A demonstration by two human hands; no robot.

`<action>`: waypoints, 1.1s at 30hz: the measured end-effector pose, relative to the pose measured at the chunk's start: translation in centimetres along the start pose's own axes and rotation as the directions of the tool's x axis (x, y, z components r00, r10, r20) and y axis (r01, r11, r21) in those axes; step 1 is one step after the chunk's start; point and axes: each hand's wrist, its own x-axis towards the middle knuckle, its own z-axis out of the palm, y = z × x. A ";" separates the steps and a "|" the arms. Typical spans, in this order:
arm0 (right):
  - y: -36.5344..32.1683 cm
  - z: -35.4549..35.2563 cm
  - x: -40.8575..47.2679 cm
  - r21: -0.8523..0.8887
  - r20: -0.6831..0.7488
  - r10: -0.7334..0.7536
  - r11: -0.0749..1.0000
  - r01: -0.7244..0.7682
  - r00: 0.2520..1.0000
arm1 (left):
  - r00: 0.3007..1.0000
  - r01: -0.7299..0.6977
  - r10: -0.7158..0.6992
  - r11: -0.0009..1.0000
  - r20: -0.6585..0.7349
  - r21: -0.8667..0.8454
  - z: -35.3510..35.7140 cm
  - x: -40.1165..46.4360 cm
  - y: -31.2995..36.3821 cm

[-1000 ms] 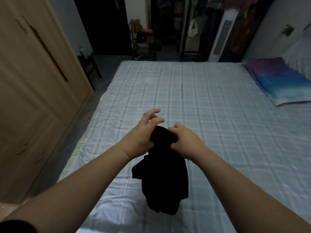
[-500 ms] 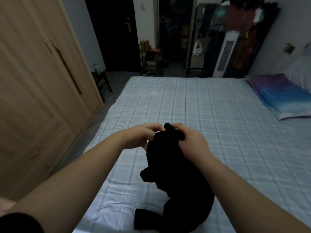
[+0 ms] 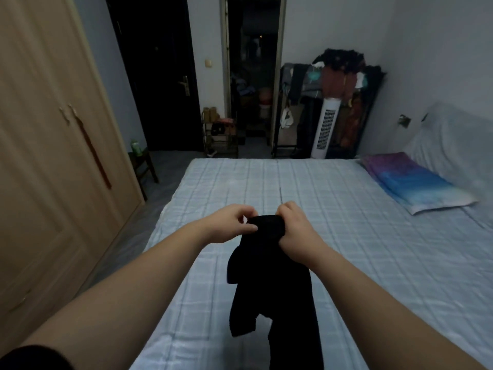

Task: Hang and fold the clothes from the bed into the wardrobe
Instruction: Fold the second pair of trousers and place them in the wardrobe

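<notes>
A black garment [image 3: 269, 284] hangs in front of me above the bed [image 3: 346, 236], which has a pale blue checked sheet. My left hand [image 3: 226, 225] pinches the garment's top edge from the left. My right hand [image 3: 296, 231] grips the same top edge from the right, fingers curled over the cloth. The cloth drops down between my forearms toward the bottom of the view. The wooden wardrobe [image 3: 48, 169] stands along the left with its doors closed.
A purple and blue pillow [image 3: 410, 182] lies at the bed's right side. Beyond the bed stand a white tower fan [image 3: 326, 129], a rack piled with clothes [image 3: 338, 76], a small shelf [image 3: 220, 134] and an open doorway. A stool [image 3: 142, 166] stands by the wardrobe.
My head has tilted up, so more of the far room shows. Both hands have lifted the garment's top edge and moved slightly apart, and the cloth now hangs longer.
</notes>
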 end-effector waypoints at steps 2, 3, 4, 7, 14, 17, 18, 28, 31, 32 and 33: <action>-1.1 -0.3 0.2 0.025 0.105 0.052 0.998 -0.055 0.993 | 0.999 -0.042 0.042 0.999 -0.031 0.018 -1.2 -0.8 -0.4; -1.6 -0.8 0.3 0.070 0.187 0.084 0.993 -0.098 0.979 | 0.997 -0.056 0.057 0.998 -0.044 0.029 -1.7 -1.1 -0.6; -2.0 -1.2 0.4 0.122 0.245 0.091 0.985 -0.124 0.965 | 0.994 -0.079 0.082 0.996 -0.068 0.048 -2.1 -1.4 -0.6; -2.8 -2.7 0.7 0.240 0.299 0.059 0.961 -0.135 0.952 | 0.965 -0.151 0.178 0.978 -0.193 0.145 -3.7 -2.4 -0.5; -4.3 -3.7 2.5 -0.098 0.247 0.201 0.978 -0.182 0.948 | 0.954 -0.136 0.188 0.966 -0.234 0.220 -6.8 -3.9 -0.4; -4.0 -3.6 2.8 -0.073 0.255 0.274 0.962 -0.264 0.927 | 0.958 -0.111 0.156 0.976 -0.242 0.190 -7.2 -4.1 -0.7; -3.8 -3.6 2.7 -0.056 0.269 0.292 0.956 -0.288 0.918 | 0.955 -0.099 0.147 0.977 -0.256 0.191 -7.4 -4.2 -0.8; -3.7 -7.5 3.1 0.092 -0.228 0.202 0.978 -0.185 0.952 | 0.984 0.174 -0.179 0.968 0.008 0.179 -9.4 -5.7 -1.6; -3.6 -9.8 3.4 0.039 -0.352 0.115 0.993 -0.109 0.929 | 0.971 0.219 -0.235 0.952 0.052 0.212 -9.7 -6.0 -3.3; -3.4 -10.4 3.3 -0.020 -0.350 0.076 0.996 -0.089 0.934 | 0.968 0.234 -0.249 0.939 0.031 0.254 -9.7 -5.9 -4.0; -3.1 -10.9 3.2 -0.094 -0.338 0.037 0.993 -0.072 0.940 | 0.967 0.247 -0.254 0.921 -0.015 0.301 -9.8 -5.6 -4.5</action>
